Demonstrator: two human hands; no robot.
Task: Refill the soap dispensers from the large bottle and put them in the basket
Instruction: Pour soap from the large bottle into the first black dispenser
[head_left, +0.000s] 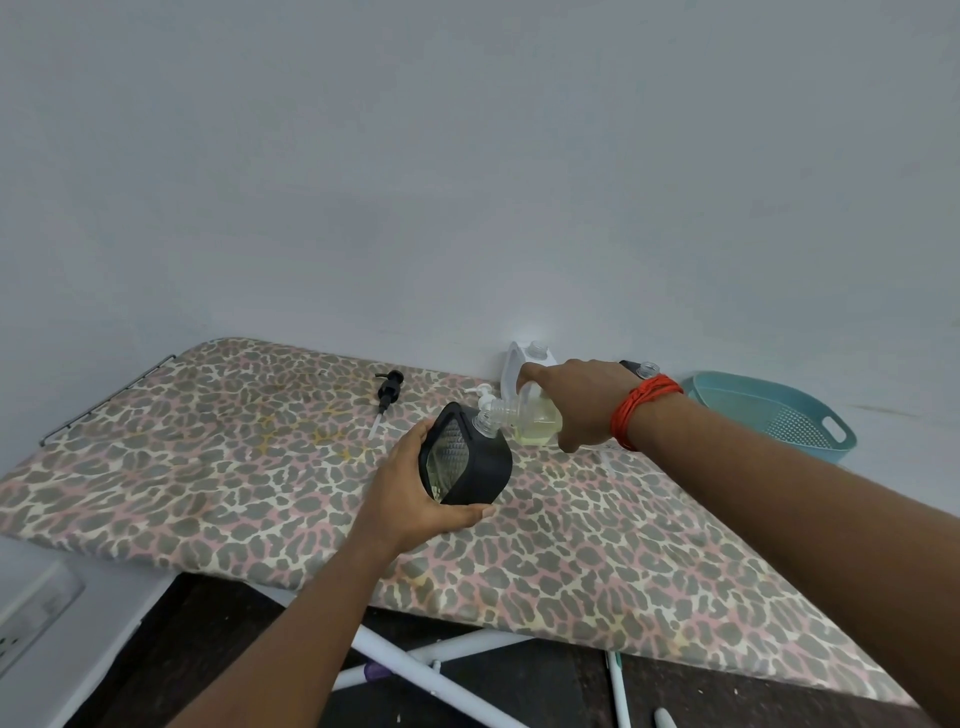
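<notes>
Cupping the black dispenser (465, 457) over the leopard-print ironing board (208, 467), our left hand (410, 493) holds it tilted; our right hand (576, 402) grips a tipped clear bottle (535, 418) against its neck. The teal basket (779, 415) sits farther right, by the pale wall (467, 156).

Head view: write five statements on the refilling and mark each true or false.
1. The left hand holds the black dispenser. True.
2. The clear bottle in the right hand stands upright. False: it is tipped, with its neck at the dispenser's mouth.
3. The black pump is screwed onto the dispenser. False: it lies apart on the ironing board.
4. The teal basket sits left of both hands. False: it sits to their right.
5. A red-orange band circles the right wrist. True.
</notes>
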